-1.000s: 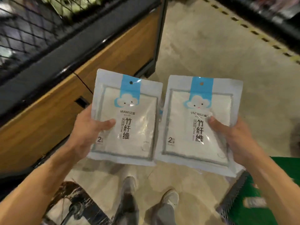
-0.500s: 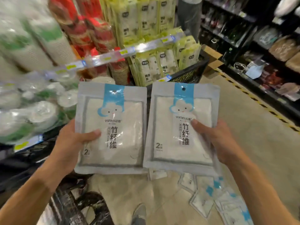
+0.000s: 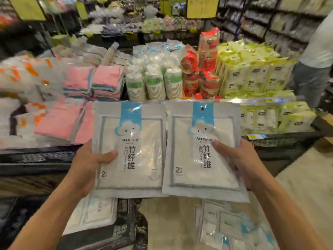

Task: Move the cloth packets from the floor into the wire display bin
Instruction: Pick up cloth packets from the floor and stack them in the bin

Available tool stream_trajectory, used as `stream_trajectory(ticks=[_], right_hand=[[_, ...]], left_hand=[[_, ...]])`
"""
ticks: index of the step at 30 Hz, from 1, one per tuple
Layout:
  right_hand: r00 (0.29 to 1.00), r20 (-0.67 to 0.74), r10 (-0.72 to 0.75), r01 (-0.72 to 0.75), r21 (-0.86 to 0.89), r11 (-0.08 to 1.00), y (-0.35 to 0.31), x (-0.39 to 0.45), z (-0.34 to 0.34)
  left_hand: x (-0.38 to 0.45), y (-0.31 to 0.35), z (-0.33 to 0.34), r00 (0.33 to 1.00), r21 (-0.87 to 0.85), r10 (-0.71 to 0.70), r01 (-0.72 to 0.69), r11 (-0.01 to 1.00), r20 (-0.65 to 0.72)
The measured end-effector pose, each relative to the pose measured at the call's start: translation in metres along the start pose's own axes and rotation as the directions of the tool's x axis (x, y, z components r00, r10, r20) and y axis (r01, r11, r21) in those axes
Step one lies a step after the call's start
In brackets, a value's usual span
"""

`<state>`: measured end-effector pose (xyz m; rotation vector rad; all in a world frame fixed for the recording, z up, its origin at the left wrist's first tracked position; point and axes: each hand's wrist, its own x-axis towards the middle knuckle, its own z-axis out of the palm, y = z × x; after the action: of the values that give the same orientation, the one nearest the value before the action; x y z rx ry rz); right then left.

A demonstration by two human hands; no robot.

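The left hand (image 3: 86, 165) and right hand (image 3: 239, 161) are each pinching a light, floppy, likely slippery cloth packet (image 3: 129, 150) by its lower side edge, thumb on top.

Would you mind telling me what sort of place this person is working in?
Most likely a shop's household goods aisle. Display bins hold stacked paper cups and yellow-green packaged goods, shelf-edge price tags run along the front, and yellow hanging signs sit above stocked shelving behind.

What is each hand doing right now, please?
Left hand: grips the left packet, thumb on its front.
Right hand: grips the right packet, thumb on its front.
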<state>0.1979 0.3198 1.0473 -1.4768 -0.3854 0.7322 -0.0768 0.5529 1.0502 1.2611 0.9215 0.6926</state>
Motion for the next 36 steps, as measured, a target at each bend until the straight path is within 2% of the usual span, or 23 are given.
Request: stream_trajectory(ticks=[8, 15, 28, 36], right_hand=[[0.962, 0.274, 0.018, -0.033, 0.049, 0.998, -0.006, -0.034, 0.033], [0.905, 0.424, 0.023, -0.025, 0.0, 1.0, 0.002, -0.067, 0.068], [0.817, 0.576, 0.016, 0.026, -0.065, 0.998, -0.002, -0.14, 0.193], [0.83, 0.556, 0.047, 0.012, -0.102, 0.995, 0.029, -0.2, 0.287]], left_hand=[[-0.103, -0.002, -0.054, 0.979, -0.062, 0.025, -0.038, 0.997, -0.203], [-0.19, -0.015, -0.097, 0.933, -0.068, 0.002, -0.028, 0.997, -0.36], [-0.288, -0.015, -0.222, 0.83, -0.132, 0.024, -0.117, 0.984, -0.557], [-0.315, -0.024, -0.331, 0.817, -0.169, -0.002, -0.117, 0.979, -0.577]])
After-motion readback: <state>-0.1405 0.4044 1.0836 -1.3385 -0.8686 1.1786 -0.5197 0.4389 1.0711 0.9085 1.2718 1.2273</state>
